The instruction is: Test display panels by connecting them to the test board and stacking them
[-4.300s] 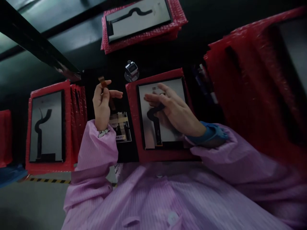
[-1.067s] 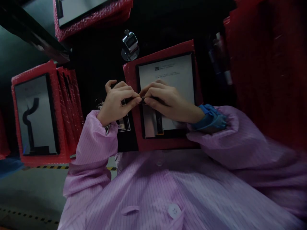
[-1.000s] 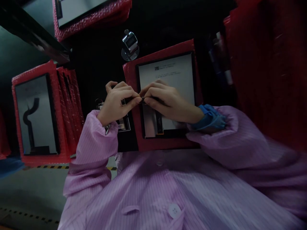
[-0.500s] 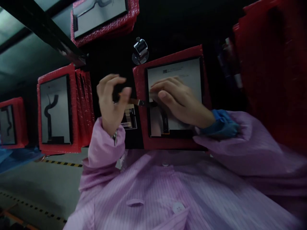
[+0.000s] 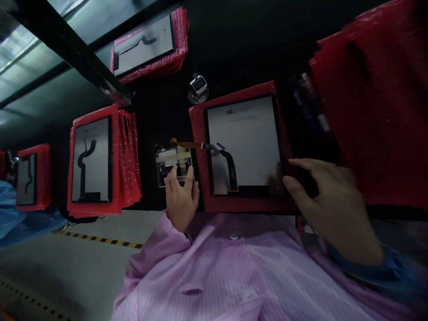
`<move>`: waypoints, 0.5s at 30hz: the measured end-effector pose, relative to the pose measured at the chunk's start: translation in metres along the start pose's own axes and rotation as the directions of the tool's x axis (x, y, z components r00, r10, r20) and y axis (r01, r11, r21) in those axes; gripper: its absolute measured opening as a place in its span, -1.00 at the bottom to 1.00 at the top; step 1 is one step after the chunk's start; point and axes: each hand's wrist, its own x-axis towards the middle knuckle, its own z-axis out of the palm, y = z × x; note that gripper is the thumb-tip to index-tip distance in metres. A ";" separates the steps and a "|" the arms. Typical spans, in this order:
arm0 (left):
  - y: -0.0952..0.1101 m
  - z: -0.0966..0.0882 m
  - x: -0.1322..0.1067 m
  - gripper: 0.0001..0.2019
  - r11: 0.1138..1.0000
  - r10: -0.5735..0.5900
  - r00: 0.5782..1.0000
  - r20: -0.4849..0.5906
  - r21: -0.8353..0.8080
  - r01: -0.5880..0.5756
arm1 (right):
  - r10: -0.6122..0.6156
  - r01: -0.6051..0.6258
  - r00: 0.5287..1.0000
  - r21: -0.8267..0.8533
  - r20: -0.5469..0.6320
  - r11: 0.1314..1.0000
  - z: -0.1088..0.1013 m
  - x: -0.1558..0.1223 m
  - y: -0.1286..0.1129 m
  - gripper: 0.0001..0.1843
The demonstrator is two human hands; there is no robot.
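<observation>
A grey display panel [image 5: 249,138] lies face down on a red bubble-wrap sheet [image 5: 198,129] in front of me. Its black flex cable [image 5: 229,162] bends left and joins a thin orange ribbon [image 5: 187,145] that runs to a small circuit board [image 5: 174,162] taped to the dark bench. My left hand [image 5: 181,198] rests at the board's near edge, fingers extended onto it, holding nothing. My right hand [image 5: 329,207] is at the panel's right near corner, fingers curved around the edge of the red sheet and panel.
A metal hand tally counter [image 5: 198,87] stands behind the panel. Another panel on red wrap [image 5: 92,160] lies to the left beside a stack of red sheets [image 5: 131,156]. More panels lie far left [image 5: 28,178] and at the back [image 5: 147,44]. A tall red stack [image 5: 374,111] fills the right.
Both hands have left the cable joint. The left hand dropped to the circuit board; the right hand moved to the panel's right near corner. The ribbon now lies connected between board and flex cable.
</observation>
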 end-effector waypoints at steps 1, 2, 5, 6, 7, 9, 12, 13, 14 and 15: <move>-0.001 0.000 0.001 -0.60 1.000 0.000 1.000 -0.003 0.005 0.000 | 0.002 -0.002 1.000 -0.001 -0.008 1.000 0.002 -0.003 0.001 -0.41; -0.002 0.000 0.001 -0.59 1.000 0.001 1.000 -0.005 0.012 -0.001 | 0.004 -0.004 1.000 -0.002 -0.017 1.000 0.003 -0.005 0.002 -0.40; -0.003 0.000 0.001 -0.54 0.999 -0.002 1.000 -0.010 0.038 0.002 | 0.046 -0.046 0.998 0.001 -0.033 0.999 0.008 -0.009 -0.001 -0.40; -0.002 -0.001 0.001 -0.52 0.999 -0.003 1.000 -0.009 0.039 0.004 | 0.060 -0.060 0.997 0.005 -0.042 0.998 0.011 -0.011 -0.002 -0.41; 0.000 -0.002 0.002 -0.50 1.000 -0.005 1.000 -0.009 0.031 0.006 | 0.070 -0.070 0.996 0.011 -0.055 0.998 0.014 -0.012 -0.003 -0.41; 0.007 -0.004 0.002 -0.49 0.999 0.001 1.000 -0.012 -0.035 -0.001 | 0.081 -0.080 0.994 0.020 -0.071 0.997 0.022 -0.013 -0.004 -0.42; 0.024 -0.005 0.002 -0.50 0.975 0.071 0.997 0.028 -0.211 -0.064 | 0.105 -0.104 0.991 0.014 -0.087 0.994 0.036 -0.011 0.000 -0.38; 0.029 -0.005 0.003 -0.50 0.963 0.094 0.994 0.049 -0.257 -0.079 | 0.126 -0.124 0.987 0.023 -0.096 0.992 0.038 -0.010 0.002 -0.37; 0.033 -0.005 0.003 -0.48 0.954 0.107 0.992 0.072 -0.289 -0.081 | 0.152 -0.148 0.983 0.047 -0.104 0.988 0.039 -0.009 0.004 -0.36; 0.035 -0.006 0.004 -0.47 0.947 0.106 0.990 0.095 -0.312 -0.071 | 0.180 -0.171 0.978 0.087 -0.109 0.981 0.036 -0.008 0.005 -0.36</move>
